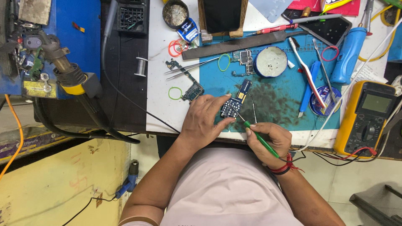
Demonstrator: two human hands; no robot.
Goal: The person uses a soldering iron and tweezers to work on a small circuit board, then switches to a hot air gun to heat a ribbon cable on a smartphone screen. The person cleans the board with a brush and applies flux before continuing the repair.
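Observation:
My left hand (204,119) pinches a small blue circuit board (231,107) between thumb and forefinger, holding it on the blue work mat (276,100) near the table's front edge. My right hand (268,142) grips a thin green-handled tool (259,138) like a pen. Its metal tip reaches the board's lower right edge. A narrow blue and gold strip (243,90) lies just behind the board. Red thread is tied around my right wrist.
A second circuit board (190,86), tweezers (192,67), a round tin (270,61), toothbrushes (307,75) and a flat file (238,43) lie on the table. A yellow multimeter (366,117) sits at the right. A blue machine with a hot-air nozzle (63,67) stands left.

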